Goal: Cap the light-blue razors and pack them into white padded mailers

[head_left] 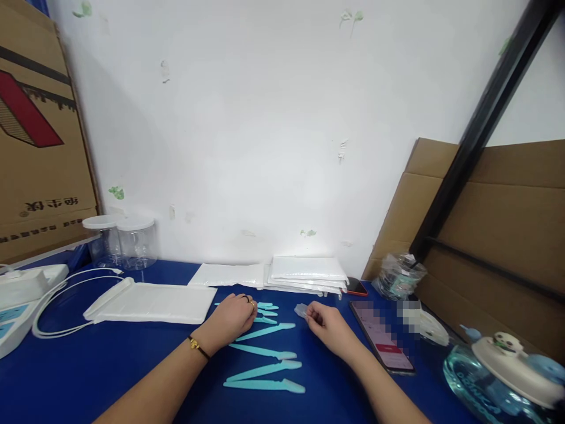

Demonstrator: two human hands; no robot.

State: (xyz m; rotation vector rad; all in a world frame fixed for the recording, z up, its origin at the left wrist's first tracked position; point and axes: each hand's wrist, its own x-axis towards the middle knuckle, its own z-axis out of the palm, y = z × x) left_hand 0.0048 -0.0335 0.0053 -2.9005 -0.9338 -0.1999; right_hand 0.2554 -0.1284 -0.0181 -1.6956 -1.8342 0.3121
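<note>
Several turquoise razors (265, 385) lie in a column on the blue table, their heads mostly toward the right. Over the far end of the column is my left hand (235, 318), its fingers curled down around or onto the razors there; what the fingertips hold is hidden. A ring and a bracelet are on this hand and wrist. My right hand (327, 325), to the right of the razors, pinches a small clear plastic piece (301, 310) between thumb and fingers.
White packets (309, 268) are stacked by the wall, with a white pouch (154, 301) at left. Clear jars (138, 244), a cable and a white power strip (26, 300) stand farther left. At right are a phone (384, 338), a wrapped cup (399, 277) and a teal bottle (485, 383).
</note>
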